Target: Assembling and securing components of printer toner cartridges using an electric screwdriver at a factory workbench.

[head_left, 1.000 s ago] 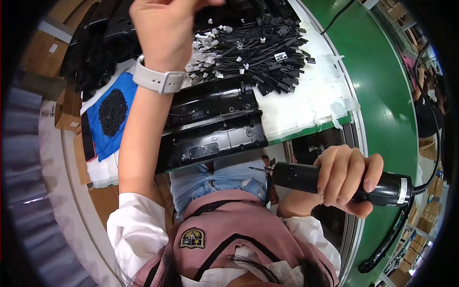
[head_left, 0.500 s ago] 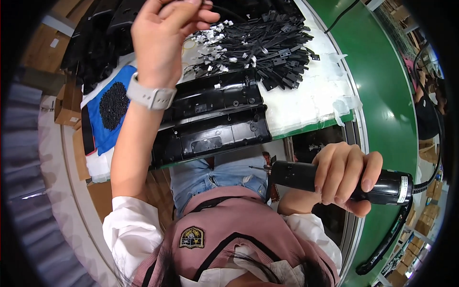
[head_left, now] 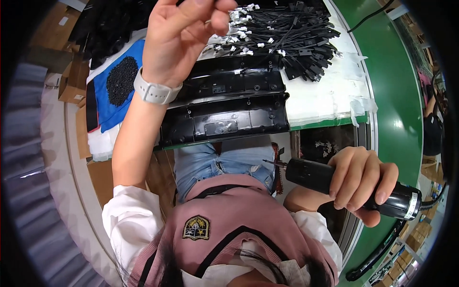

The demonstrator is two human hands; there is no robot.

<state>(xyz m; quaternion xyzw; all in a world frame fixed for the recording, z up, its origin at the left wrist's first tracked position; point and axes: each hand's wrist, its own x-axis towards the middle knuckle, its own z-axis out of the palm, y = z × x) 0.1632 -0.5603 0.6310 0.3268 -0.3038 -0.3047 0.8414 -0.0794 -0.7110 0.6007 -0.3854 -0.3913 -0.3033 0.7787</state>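
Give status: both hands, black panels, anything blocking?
Right hand holding black electric screwdriver, off the panels. Left hand at picture's top edge, grip unclear. Panels lie parallel; left forearm partly hides them.

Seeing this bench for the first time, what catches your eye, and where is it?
The black cylindrical corded screwdriver, gripped in the right hand at lower right, probably strikes first. Next comes the tangled heap of black cables with white connectors at the top, right of the left hand. A mound of tiny black pieces on bright blue cloth follows, at left.
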